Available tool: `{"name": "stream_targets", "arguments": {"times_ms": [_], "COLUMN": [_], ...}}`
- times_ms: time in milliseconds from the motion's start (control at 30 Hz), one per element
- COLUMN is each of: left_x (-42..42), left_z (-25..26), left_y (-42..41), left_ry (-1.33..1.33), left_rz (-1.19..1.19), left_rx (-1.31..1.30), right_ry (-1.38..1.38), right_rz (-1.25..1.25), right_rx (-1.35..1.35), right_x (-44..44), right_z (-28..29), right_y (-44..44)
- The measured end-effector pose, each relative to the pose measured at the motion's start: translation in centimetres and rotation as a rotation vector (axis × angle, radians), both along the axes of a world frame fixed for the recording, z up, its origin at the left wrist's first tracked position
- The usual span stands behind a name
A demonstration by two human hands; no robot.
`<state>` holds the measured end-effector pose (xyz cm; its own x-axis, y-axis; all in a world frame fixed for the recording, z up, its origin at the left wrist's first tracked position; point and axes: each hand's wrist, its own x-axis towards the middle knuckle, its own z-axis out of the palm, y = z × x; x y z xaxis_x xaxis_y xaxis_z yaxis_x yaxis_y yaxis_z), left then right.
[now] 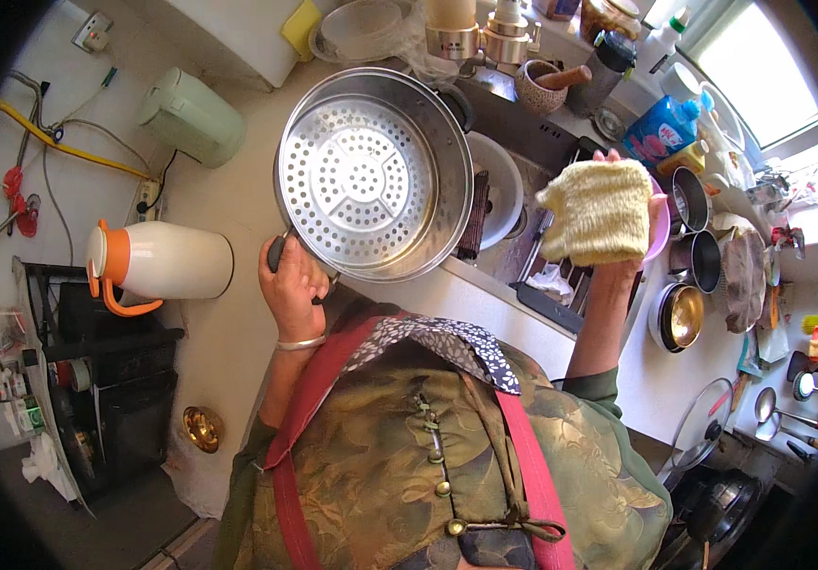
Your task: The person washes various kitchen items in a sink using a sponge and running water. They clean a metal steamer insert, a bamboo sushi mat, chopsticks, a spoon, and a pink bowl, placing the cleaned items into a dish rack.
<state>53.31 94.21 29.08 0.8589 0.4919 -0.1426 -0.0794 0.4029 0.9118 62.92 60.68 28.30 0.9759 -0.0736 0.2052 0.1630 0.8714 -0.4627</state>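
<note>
My left hand (293,291) grips the black side handle of a stainless-steel steamer pot (455,178). The steamer is tilted so its inside faces me, showing a bottom full of round holes. A second black handle (457,107) sits on its far side. In my right hand (656,206) is a pale yellow fluffy dishcloth (597,210), spread over the fingers and apart from the steamer. The cloth hides most of that hand; fingertips show above it. Behind the cloth, a pink bowl (660,231) is partly hidden. A white basin (505,192) stands in the sink beyond the steamer.
A cream thermos jug with orange handle (174,260) and a green plastic pitcher (199,121) stand left. A stone mortar (537,89) and blue detergent bottle (661,132) line the sink's back. Right are small pans (697,260), nested bowls (684,317) and a glass lid (701,420).
</note>
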Motion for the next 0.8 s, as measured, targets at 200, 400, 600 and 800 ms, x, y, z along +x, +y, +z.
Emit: {"name": "stream_targets", "arguments": {"times_ms": [200,400,600,800], "left_x": [0.4,0.2,0.2,1.1], "left_z": [0.8,1.4,1.3,1.4], "left_y": [-1.0,-2.2,-2.2,-1.1], "left_ry": [0.017,0.071,0.061,0.05], "left_rz": [0.0,0.024,0.036,0.003], "left_rx": [0.063,0.129,0.139,0.074], "right_ry": [0.264,0.416,0.108,-0.05], "right_rz": [0.251,0.59,1.019,1.248], "right_rx": [0.373,0.097,-0.43,-0.394], "right_x": [-0.9,-1.2,-4.1,-6.6], "right_z": [-2.1,-4.6,-4.6,-6.6], "right_y": [1.9,5.9,8.9,5.6]}}
